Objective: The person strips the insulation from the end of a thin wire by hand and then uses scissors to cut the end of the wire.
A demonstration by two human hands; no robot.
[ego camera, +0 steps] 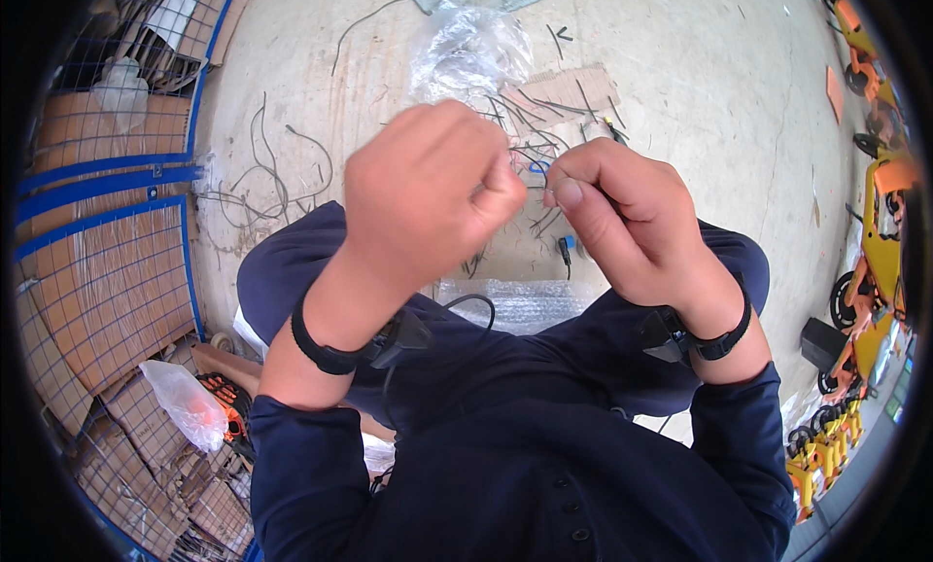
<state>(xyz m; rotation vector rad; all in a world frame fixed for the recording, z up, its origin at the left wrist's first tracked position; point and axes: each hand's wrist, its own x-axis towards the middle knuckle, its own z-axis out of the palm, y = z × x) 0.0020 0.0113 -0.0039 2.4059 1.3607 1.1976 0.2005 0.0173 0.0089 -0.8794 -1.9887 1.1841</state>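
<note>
My left hand (pixel 434 183) is curled into a fist above the floor, its back towards me; anything inside it is hidden. Close by on the right, my right hand (pixel 634 215) has its thumb pressed against the bent index finger. A thin dark strand shows by those fingertips, but whether it is pinched there or lies on the floor behind is unclear. Beyond and below both hands, short dark cable pieces (pixel 521 113) lie scattered. A black cable connector with a blue end (pixel 565 248) rests on the floor below my right hand.
Clear plastic film (pixel 470 51) and a cardboard piece (pixel 572 95) lie ahead. Bubble wrap (pixel 517 299) is between my knees. Long loose cables (pixel 273 172) spread left, near a blue wire-mesh cage (pixel 109 226) holding cardboard. Yellow and orange wheeled machines (pixel 878 212) line the right.
</note>
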